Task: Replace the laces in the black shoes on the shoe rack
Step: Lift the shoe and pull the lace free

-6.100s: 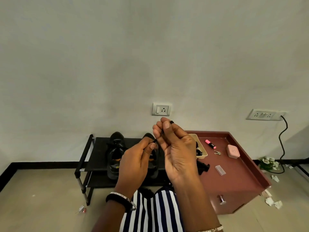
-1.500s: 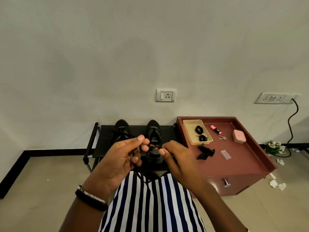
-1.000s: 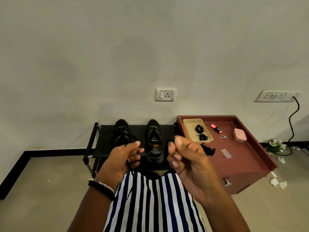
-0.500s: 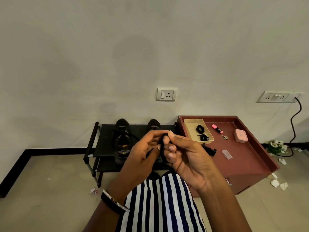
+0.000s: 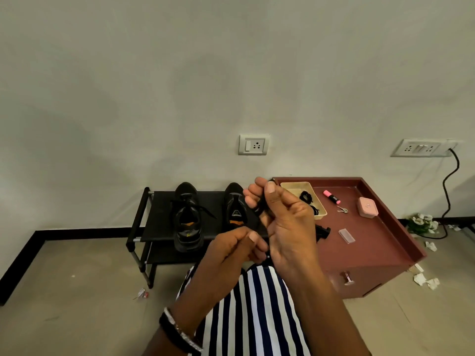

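Observation:
Two black shoes stand on the black shoe rack (image 5: 156, 214) against the wall. The left shoe (image 5: 187, 217) has a loose black lace in it; the right shoe (image 5: 235, 205) shows a bare tongue and is partly hidden by my hands. My right hand (image 5: 285, 222) is raised in front of the rack and grips a black lace (image 5: 261, 210) wound round its fingers. Below it, my left hand (image 5: 231, 249) pinches the lower end of the same lace. More coiled black laces (image 5: 307, 197) lie in a beige tray (image 5: 295, 186).
A maroon cabinet (image 5: 372, 242) stands right of the rack, bearing the tray, a pink highlighter (image 5: 331, 197), keys (image 5: 342, 209), a pink box (image 5: 367, 207), a clear case (image 5: 346, 236) and a black object (image 5: 323, 232). Paper scraps (image 5: 424, 280) litter the floor. A cable (image 5: 448, 191) hangs from the wall socket.
My right hand has risen with the lace wound round its fingers. My left hand has dropped lower, drawing the lace's end down. The right shoe is more visible now.

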